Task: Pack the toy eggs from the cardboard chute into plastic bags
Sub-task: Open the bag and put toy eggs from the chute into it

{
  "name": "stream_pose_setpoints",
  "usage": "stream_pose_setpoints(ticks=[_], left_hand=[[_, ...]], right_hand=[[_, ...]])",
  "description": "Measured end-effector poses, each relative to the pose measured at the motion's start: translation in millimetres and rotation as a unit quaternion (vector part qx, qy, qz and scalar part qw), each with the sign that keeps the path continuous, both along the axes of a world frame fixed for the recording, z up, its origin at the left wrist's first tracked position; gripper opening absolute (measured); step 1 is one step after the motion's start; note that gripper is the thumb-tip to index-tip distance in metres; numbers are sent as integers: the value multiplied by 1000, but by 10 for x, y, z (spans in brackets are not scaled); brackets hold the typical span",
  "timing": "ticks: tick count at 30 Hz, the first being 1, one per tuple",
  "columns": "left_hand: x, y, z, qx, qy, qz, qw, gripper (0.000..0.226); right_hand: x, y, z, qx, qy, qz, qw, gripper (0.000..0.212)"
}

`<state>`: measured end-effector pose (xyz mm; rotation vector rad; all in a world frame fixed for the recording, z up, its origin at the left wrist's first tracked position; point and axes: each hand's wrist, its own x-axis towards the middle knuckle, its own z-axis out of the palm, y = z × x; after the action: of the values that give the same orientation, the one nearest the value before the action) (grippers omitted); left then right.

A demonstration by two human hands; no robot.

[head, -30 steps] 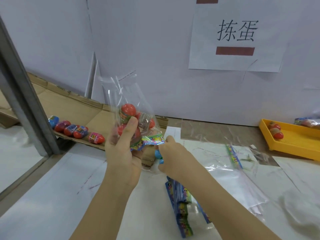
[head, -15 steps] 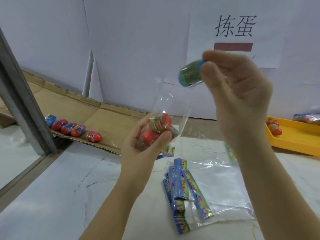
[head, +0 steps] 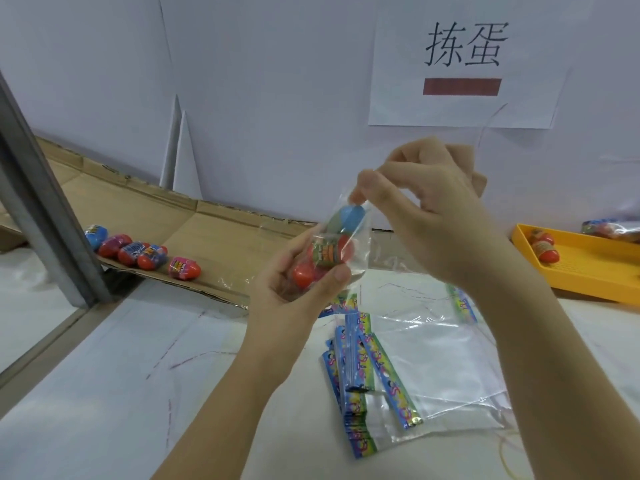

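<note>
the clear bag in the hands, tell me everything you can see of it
The clear plastic bag is thin, glossy and crinkled, held upright in the air above the table. The left hand cups its bottom, where red toy eggs sit. The right hand pinches its open top, with a blue egg just inside.

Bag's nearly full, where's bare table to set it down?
Bare white tabletop lies left of the stack of empty clear plastic bags, below the cardboard chute. Right side is crowded: the bags, then the yellow plastic tray.
</note>
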<state>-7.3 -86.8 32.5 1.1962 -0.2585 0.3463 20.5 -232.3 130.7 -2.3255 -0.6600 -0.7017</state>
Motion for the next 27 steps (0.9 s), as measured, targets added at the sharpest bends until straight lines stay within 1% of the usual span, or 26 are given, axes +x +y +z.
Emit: stream_pose_setpoints(ticks=[2,5,7,8,9,10,11,12,13,14,15,16,17,18,20,22,25,27], left_hand=[[5,7,1,-7,3,-6,1000,60],[14,4,0,-18,-2,-12,1000,57],[21,7,0,-20,-2,-12,1000,55],[24,15,-1,-23,-1,-11,1000,53],[26,24,2,-33,2,-13,999,50],[27,36,8,-53,8,-15,998,46],[29,50,17,-83,20,-14,996,42],[34,66,25,-119,36,-7,992,41],[43,87,32,-153,52,5,987,43],[55,108,40,-181,63,14,981,45],[64,130,49,-201,69,22,977,48],[67,144,67,-212,74,30,974,52],[60,153,85,-214,75,36,973,58],[55,155,98,-208,74,41,974,61],[43,153,89,-192,70,49,978,55],[35,139,80,-190,76,59,977,48],[29,151,85,-199,78,67,975,51],[25,172,95,-199,72,63,975,47]], right_hand=[[27,-29,-5,18,33,16,999,24],[45,-70,-28,-5,70,15,997,33],[46,-71,-14,14,54,21,998,33],[42,-60,-10,55,22,21,998,29],[36,-41,-2,122,-14,26,992,22],[21,-19,9,212,-46,46,975,15],[9,-9,19,296,-58,82,950,9],[-1,-11,21,337,-32,118,934,7],[-4,-23,11,314,32,147,937,8],[-3,-39,-13,217,120,163,955,8],[-1,-48,-57,69,208,165,962,10],[-5,-37,-111,-69,268,164,947,19],[-10,-1,-181,-151,298,159,929,29],[-25,57,-262,-170,309,159,922,38],[-66,202,-417,-118,321,169,924,48],[-101,323,-535,-91,316,187,926,51],[-135,407,-615,-30,319,216,922,46],[-143,436,-631,2,319,228,920,30]])
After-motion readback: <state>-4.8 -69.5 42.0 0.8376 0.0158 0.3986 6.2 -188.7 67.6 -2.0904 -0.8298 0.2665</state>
